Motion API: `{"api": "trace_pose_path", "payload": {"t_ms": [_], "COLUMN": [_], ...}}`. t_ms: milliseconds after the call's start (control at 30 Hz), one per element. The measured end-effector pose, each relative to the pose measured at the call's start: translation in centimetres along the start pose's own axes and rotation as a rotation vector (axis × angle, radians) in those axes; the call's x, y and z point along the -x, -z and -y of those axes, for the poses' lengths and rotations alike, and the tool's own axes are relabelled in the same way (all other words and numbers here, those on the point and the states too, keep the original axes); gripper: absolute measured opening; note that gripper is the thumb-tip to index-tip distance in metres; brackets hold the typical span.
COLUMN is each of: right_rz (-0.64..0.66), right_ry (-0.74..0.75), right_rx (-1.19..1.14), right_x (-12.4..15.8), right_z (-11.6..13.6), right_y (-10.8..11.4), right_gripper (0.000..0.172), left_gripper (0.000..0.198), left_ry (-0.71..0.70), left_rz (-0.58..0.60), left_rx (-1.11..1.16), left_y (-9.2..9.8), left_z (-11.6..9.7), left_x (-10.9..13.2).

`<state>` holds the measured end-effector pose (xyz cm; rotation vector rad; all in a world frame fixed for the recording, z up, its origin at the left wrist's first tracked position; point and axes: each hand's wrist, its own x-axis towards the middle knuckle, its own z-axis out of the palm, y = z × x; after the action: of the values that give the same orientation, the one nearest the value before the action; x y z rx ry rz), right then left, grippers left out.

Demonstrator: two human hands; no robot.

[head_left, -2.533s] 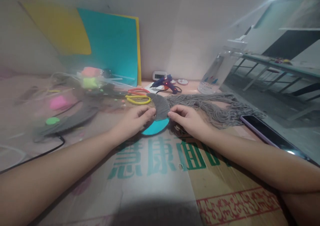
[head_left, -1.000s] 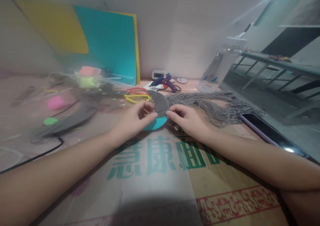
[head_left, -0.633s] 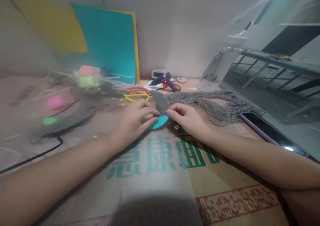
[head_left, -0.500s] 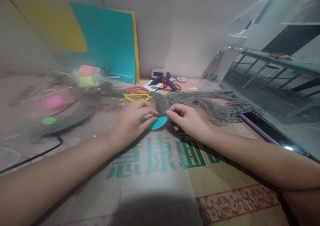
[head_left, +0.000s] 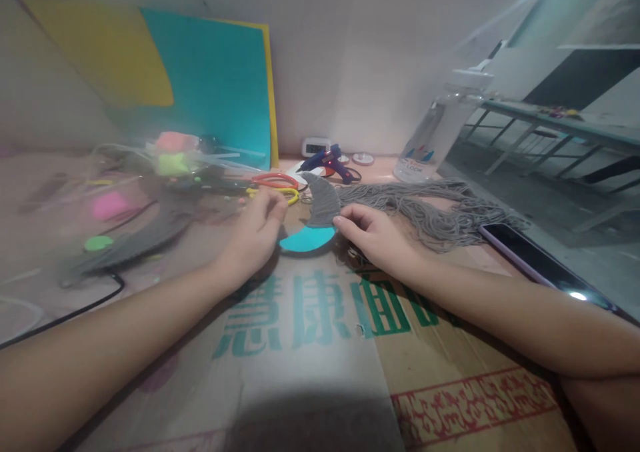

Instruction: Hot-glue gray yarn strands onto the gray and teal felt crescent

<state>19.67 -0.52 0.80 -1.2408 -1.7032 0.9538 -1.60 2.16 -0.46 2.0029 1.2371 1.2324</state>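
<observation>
A crescent-shaped teal piece [head_left: 307,239], its upper half wound in grey yarn [head_left: 325,202], is held just over the cardboard. My right hand [head_left: 373,235] pinches its right edge between thumb and fingertips, where yarn meets bare teal. To the left of the crescent is my left hand [head_left: 257,229], thumb and fingers pressed together near the scissors' handles. Whether a strand lies in that pinch is too fine to see. Behind my right hand a loose hank of grey yarn [head_left: 430,209] spreads over the table.
Behind the crescent lie red and yellow scissors handles [head_left: 275,192], a blue glue gun [head_left: 325,162] and a small digital clock [head_left: 317,147]. A clear bottle [head_left: 430,132] and a phone [head_left: 545,262] are on the right. A grey crescent [head_left: 135,239] lies left. Cardboard [head_left: 310,372] covers the front.
My left hand has drawn away from the crescent, up and to the left. More of the teal part shows now. My right hand keeps its pinch in nearly the same place.
</observation>
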Motion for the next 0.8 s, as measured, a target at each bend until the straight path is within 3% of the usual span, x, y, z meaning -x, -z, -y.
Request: {"api": "trace_pose_path", "payload": {"t_ms": [133,267,600,800], "right_rz": [-0.009,-0.042,-0.056,0.005], "right_ry": [0.042,0.051,0.075,0.116], "right_rx": [0.006,0.035,0.022,0.068], "right_x": [-0.2,-0.4,-0.9,-0.4], "right_z": [-0.1,-0.3,-0.9,-0.6], "right_y": [0.2,0.3,0.6,0.3], "right_gripper": [0.025,0.026,0.026,0.025], "left_gripper": [0.022,0.028,0.028,0.028], "left_ry": [0.164,0.209,0.178,0.168], "left_rz": [-0.104,-0.137,0.015,0.158], "left_rx": [0.139,0.229,0.125,0.266], "left_y": [0.1,0.1,0.3,-0.3], "left_z": [0.8,1.4,0.4,0.4], "left_x": [-0.5,-0.7,-0.6,-0.3]}}
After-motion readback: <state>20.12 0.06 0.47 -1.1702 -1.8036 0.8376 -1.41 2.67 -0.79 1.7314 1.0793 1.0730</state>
